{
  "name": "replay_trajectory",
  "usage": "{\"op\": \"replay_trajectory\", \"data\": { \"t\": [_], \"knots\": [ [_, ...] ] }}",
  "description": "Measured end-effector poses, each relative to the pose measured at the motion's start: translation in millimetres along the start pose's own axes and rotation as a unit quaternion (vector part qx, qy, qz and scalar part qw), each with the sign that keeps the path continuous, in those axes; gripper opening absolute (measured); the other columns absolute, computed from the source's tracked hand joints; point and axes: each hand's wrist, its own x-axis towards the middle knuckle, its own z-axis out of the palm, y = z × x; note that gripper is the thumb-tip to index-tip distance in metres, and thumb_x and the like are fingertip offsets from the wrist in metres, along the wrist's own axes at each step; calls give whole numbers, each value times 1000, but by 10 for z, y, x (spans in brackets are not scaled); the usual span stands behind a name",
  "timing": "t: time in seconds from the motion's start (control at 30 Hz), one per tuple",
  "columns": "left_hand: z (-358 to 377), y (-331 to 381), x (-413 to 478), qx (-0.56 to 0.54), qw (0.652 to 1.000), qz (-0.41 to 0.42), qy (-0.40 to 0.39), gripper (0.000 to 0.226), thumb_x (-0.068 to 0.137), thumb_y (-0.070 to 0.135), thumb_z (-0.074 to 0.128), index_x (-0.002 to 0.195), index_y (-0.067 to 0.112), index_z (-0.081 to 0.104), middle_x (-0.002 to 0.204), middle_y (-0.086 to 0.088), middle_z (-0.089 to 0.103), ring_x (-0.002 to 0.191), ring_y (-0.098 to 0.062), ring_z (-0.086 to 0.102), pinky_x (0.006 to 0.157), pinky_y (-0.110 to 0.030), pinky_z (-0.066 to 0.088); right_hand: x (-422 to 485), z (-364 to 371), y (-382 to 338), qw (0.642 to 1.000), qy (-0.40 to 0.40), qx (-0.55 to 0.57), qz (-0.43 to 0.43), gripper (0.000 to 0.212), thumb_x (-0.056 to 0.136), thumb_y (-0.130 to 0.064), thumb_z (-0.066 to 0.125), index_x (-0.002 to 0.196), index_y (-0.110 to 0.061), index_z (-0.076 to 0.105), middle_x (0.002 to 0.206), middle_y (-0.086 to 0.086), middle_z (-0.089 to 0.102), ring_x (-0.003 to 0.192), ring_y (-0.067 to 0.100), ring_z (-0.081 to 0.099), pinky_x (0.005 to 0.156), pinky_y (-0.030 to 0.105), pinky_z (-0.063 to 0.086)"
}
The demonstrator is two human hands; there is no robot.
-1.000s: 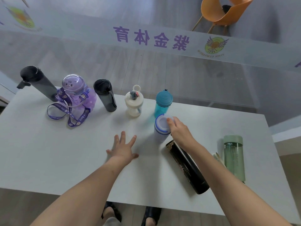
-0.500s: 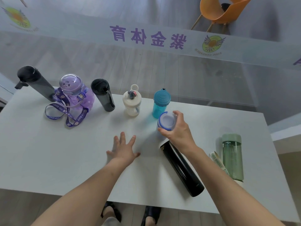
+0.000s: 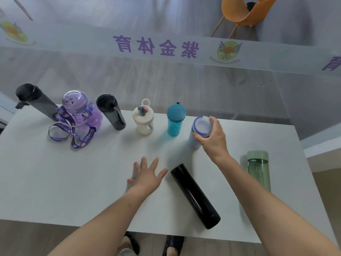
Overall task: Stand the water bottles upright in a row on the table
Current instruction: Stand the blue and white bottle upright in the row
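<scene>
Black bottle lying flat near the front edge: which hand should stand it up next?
Left. The left hand is open and free, right beside the far end of the black bottle. The right hand is busy gripping the white bottle at the row's end.

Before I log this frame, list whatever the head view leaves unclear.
Head view only:
White bottle: the right hand gripping it covers its side; whether its base rests on the table is unclear.
Green bottle: near end hidden behind the right forearm; label print too small to read.
Feet: cut off by the bottom edge.
</scene>
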Motion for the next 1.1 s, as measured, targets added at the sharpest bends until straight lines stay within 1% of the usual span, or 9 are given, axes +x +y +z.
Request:
{"op": "replay_trajectory", "data": {
  "t": [0.07, 0.13, 0.27, 0.47, 0.57, 0.7, 0.83, 1.03, 1.1],
  "knots": [
    [23, 34, -50, -5, 1000, 6, -7, 82, 88, 90, 26, 159, 57, 6, 173, 9, -13, 158, -26, -19, 115, -74, 18, 81, -15, -19, 1000, 5, 16, 5, 86, 79, -31, 89, 150, -17, 42, 141, -2, 53, 122, 16, 51, 100, 24, 39],
    [44, 58, -91, -2, 1000, 11, -11, 89, 81, 96, 26, 158, 57, 5, 172, 11, -13, 158, -23, -18, 115, -71, 20, 174, -42, -33, 999, 11, 30, 17, 87, 78, -32, 90, 149, -17, 41, 133, -7, 53, 116, 16, 52, 96, 26, 41],
    [66, 113, -123, 1, 1000, 14, -23, 95, 78, 97, 35, 158, 57, 4, 172, 11, -14, 158, -22, -18, 115, -73, 18, 346, -112, -6, 999, 7, 28, 23, 79, 78, -34, 89, 142, -22, 44, 122, -6, 57, 110, 21, 57, 89, 29, 45],
    [80, 179, -91, 0, 1000, 4, -31, 96, 77, 98, 34, 158, 58, 4, 172, 10, -14, 158, -23, -17, 114, -75, 19, 400, -169, 86, 999, 0, 43, 11, 79, 79, -31, 89, 145, -24, 45, 128, -1, 61, 113, 25, 60, 96, 35, 52],
    [118, 171, -39, -1, 1000, 1, -31, 99, 71, 102, 32, 156, 60, 5, 172, 12, -14, 158, -22, -17, 112, -75, 21, 410, -154, 85, 998, 3, 56, 11, 81, 80, -30, 89, 147, -23, 44, 130, 1, 62, 114, 26, 61, 101, 40, 53],
    [177, 118, 46, -10, 1000, -3, -28, 106, 61, 108, 29, 154, 64, 5, 171, 14, -13, 157, -23, -19, 111, -73, 22, 436, -165, 89, 998, -11, 60, 15, 84, 80, -31, 89, 150, -25, 43, 132, 0, 61, 117, 26, 61, 102, 38, 53],
    [237, 90, 128, -38, 999, 8, -27, 113, 60, 108, 30, 159, 57, 7, 173, 5, -14, 156, -33, -23, 125, -64, 11, 441, -198, 108, 998, -25, 63, 13, 87, 81, -31, 89, 154, -24, 41, 137, 2, 59, 122, 26, 60, 105, 39, 52],
    [264, 88, 162, -34, 999, 6, -30, 120, 57, 110, 26, 161, 51, 14, 172, 6, -15, 155, -33, -25, 124, -65, 13, 427, -218, 120, 998, -28, 57, 14, 90, 82, -29, 88, 158, -24, 39, 146, 3, 56, 129, 25, 56, 110, 43, 49],
    [252, 99, 157, -28, 999, 6, -30, 130, 50, 112, 20, 162, 47, 18, 172, 4, -15, 155, -33, -25, 124, -65, 13, 430, -218, 114, 998, -25, 49, 13, 90, 82, -30, 88, 157, -24, 39, 145, 3, 57, 127, 25, 57, 109, 43, 50]
  ]
}}
